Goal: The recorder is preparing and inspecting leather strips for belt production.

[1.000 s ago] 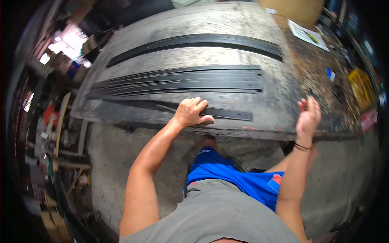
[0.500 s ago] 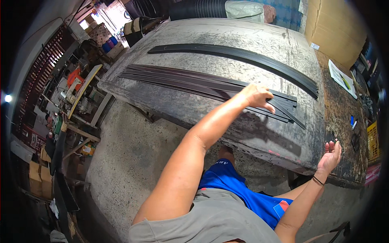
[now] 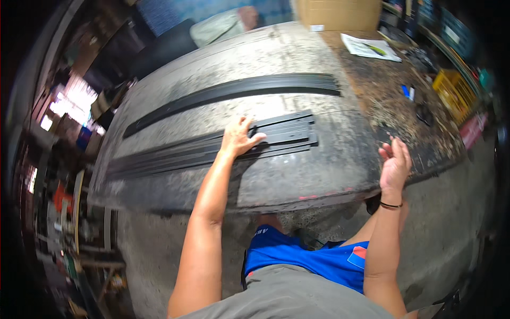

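A pile of long, flat black strips (image 3: 287,132) lies on the worn grey tabletop (image 3: 276,175), their right ends unevenly lined up. Over this pile rests my left hand (image 3: 237,139), thumb and fingers apart, with no strip lifted in it. Farther back, a second bundle of black strips (image 3: 255,86) runs across the table, tight together. My right hand (image 3: 395,164) hovers by the table's near right edge, palm up with loosely bent fingers, and I see nothing held in it. A dark band circles that wrist.
To the right, a brown wooden surface (image 3: 366,80) carries papers (image 3: 370,48), a blue marker (image 3: 405,91) and a dark coiled item (image 3: 423,114). A cardboard box (image 3: 340,15) stands behind, a yellow crate (image 3: 454,94) beside. Cluttered benches line the left.
My left hand has let go of the angled strip, which no longer sticks out across the pile. The view has turned to the right. My right hand stays raised near the edge.
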The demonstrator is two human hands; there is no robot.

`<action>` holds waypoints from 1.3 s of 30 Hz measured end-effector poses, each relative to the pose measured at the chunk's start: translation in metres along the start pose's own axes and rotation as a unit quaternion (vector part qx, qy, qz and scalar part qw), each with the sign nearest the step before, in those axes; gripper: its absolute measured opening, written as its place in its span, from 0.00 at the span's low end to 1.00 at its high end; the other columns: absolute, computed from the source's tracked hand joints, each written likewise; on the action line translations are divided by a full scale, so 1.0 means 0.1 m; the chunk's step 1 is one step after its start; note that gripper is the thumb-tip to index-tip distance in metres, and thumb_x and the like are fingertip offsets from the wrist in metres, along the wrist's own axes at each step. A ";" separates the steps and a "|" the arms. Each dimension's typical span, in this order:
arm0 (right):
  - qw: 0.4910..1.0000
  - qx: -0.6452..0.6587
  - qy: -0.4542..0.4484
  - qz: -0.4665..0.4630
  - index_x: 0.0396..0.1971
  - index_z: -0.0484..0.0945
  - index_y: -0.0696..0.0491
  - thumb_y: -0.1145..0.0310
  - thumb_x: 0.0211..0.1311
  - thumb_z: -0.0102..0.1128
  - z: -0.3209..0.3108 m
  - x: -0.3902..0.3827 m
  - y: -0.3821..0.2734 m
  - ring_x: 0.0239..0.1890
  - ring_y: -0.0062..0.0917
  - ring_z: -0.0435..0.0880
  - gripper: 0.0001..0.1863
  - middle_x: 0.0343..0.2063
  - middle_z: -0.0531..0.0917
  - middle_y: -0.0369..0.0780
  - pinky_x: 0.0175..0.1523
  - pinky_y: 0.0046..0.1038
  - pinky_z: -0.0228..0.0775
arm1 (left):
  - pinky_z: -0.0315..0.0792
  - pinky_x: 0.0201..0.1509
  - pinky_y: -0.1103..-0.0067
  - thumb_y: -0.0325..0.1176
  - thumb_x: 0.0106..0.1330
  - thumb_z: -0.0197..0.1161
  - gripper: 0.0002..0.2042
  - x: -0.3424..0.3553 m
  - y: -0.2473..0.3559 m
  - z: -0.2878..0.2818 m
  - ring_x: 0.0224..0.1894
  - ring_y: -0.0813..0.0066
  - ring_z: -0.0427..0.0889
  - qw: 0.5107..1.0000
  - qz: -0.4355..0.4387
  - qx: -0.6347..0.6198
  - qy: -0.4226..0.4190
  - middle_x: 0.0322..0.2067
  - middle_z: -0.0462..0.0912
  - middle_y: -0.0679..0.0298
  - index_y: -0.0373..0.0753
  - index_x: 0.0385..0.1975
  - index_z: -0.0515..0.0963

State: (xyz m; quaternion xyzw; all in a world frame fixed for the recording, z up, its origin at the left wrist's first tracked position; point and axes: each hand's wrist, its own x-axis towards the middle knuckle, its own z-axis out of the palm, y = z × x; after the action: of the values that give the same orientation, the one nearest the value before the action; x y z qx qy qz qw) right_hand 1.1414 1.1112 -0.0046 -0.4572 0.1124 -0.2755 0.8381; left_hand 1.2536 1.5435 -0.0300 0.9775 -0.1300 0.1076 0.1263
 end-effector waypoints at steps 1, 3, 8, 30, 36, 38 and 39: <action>1.000 -0.006 0.015 -0.001 0.46 0.78 0.58 0.68 0.67 0.60 0.06 -0.02 -0.04 0.36 0.20 0.80 0.12 0.39 0.80 0.36 0.41 0.25 0.77 | 0.67 0.64 0.61 0.64 0.56 0.64 0.39 0.13 0.01 0.09 0.62 0.47 0.70 1.000 -0.014 0.002 0.006 0.60 0.71 0.47 0.44 0.62 0.70; 1.000 -0.009 0.029 0.001 0.46 0.78 0.57 0.67 0.67 0.60 0.04 -0.02 -0.09 0.36 0.19 0.79 0.12 0.37 0.79 0.35 0.42 0.24 0.77 | 0.64 0.67 0.62 0.60 0.60 0.63 0.38 0.40 0.19 0.21 0.65 0.47 0.66 0.999 -0.035 0.013 -0.001 0.64 0.65 0.44 0.40 0.65 0.66; 0.999 0.004 0.039 -0.002 0.45 0.79 0.57 0.67 0.68 0.60 -0.01 -0.01 -0.15 0.35 0.18 0.79 0.12 0.36 0.79 0.34 0.40 0.23 0.77 | 0.59 0.71 0.63 0.55 0.63 0.61 0.40 1.08 0.55 0.51 0.69 0.48 0.60 0.999 0.031 0.040 -0.011 0.67 0.61 0.44 0.35 0.68 0.58; 0.997 0.039 0.069 0.001 0.43 0.78 0.57 0.68 0.67 0.61 -0.11 0.11 -0.26 0.34 0.19 0.79 0.10 0.34 0.78 0.34 0.40 0.24 0.77 | 0.78 0.37 0.61 0.24 0.60 0.56 0.14 1.17 0.03 0.27 0.33 0.49 0.81 0.968 0.195 0.051 0.146 0.35 0.78 0.53 0.41 0.47 0.72; 0.998 0.039 0.056 -0.003 0.41 0.79 0.56 0.68 0.68 0.60 -0.05 0.11 -0.18 0.33 0.18 0.81 0.08 0.34 0.81 0.34 0.38 0.24 0.78 | 0.74 0.38 0.66 0.42 0.63 0.64 0.17 -0.16 -0.38 -1.01 0.36 0.58 0.79 0.973 0.086 0.184 0.112 0.32 0.77 0.60 0.49 0.52 0.79; 0.998 0.045 0.037 0.001 0.40 0.79 0.55 0.67 0.68 0.60 -0.02 0.10 -0.12 0.33 0.18 0.81 0.07 0.32 0.81 0.34 0.38 0.24 0.78 | 0.73 0.39 0.67 0.51 0.65 0.61 0.21 -0.68 -0.50 -1.28 0.35 0.58 0.78 0.968 0.042 0.204 0.143 0.30 0.76 0.60 0.46 0.52 0.79; 0.999 0.041 0.030 -0.007 0.39 0.79 0.55 0.67 0.68 0.60 -0.03 0.11 -0.08 0.33 0.18 0.81 0.07 0.32 0.81 0.35 0.38 0.25 0.78 | 0.73 0.40 0.67 0.51 0.66 0.60 0.21 -0.88 -0.45 -1.36 0.36 0.58 0.78 0.978 0.024 0.144 0.147 0.31 0.76 0.59 0.44 0.51 0.79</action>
State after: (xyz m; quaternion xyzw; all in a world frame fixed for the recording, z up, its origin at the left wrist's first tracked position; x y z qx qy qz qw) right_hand 1.1459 1.0995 0.0008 -0.4151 0.1230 -0.2989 0.8504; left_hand 1.1590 1.6427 0.0669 0.9555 -0.1166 0.2710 -0.0001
